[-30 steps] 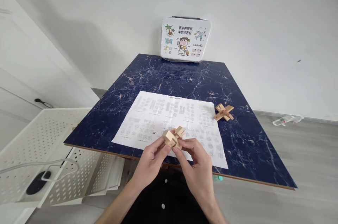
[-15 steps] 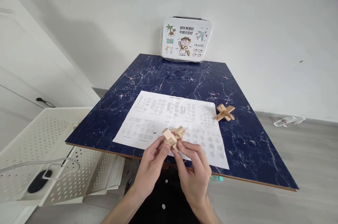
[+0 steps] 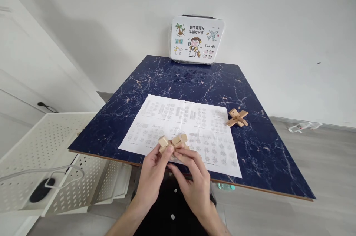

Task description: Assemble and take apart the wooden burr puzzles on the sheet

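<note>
Above the near edge of the table, a pale wooden burr puzzle (image 3: 177, 140) of interlocking blocks is held between both hands. My left hand (image 3: 156, 169) is closed on its left side, thumb on top. My right hand (image 3: 192, 175) grips it from the right with bent fingers, which hide its lower part. Under the puzzle lies a white instruction sheet (image 3: 155, 113) printed with small grey diagrams. A second wooden burr puzzle (image 3: 237, 118), cross-shaped with dark marks, rests at the sheet's right edge, apart from both hands.
The table (image 3: 178, 84) has a dark blue marbled top. A white case (image 3: 197, 39) with cartoon prints stands at its far edge against the wall. To the left is a white perforated cart (image 3: 50, 132) with a cable and a black object (image 3: 42, 190). Clear plastic (image 3: 304, 127) lies on the floor at right.
Both hands have shifted slightly left with the burr puzzle. It has turned, so its blocks now spread wider to either side. The other puzzle and the sheet have stayed put.
</note>
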Motion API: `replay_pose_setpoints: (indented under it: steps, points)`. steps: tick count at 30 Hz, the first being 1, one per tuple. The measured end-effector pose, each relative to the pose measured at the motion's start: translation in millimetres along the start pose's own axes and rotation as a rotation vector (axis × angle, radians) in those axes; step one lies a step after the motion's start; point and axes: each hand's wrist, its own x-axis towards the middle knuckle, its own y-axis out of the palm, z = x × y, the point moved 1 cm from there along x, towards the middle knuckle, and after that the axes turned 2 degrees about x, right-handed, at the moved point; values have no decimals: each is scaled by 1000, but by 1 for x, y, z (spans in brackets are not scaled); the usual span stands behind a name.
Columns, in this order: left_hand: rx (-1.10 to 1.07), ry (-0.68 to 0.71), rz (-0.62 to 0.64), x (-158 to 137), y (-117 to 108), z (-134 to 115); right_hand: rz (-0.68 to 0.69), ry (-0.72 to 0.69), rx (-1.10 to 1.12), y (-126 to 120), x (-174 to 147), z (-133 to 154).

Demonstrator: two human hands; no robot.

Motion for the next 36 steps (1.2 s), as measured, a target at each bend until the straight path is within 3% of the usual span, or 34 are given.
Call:
replay_pose_setpoints:
  steps: [9, 15, 21, 24, 30, 36]
  points:
    - [359, 131, -96, 26, -35, -22, 145, 177, -258, -31, 18, -37]
    - [522, 164, -2, 43, -38, -29, 257, 123, -403, -23, 20, -48]
    - [505, 188, 194, 56, -39, -23, 325, 114, -307, -37, 38, -52]
    - [520, 175, 181, 66, -41, -19, 341, 67, -284, -44, 60, -55]
    - [624, 233, 183, 83, -38, -17, 513, -133, -311, -44, 105, -63]
    - [648, 246, 160, 85, -33, -16, 678, -291, -339, -38, 115, -69]
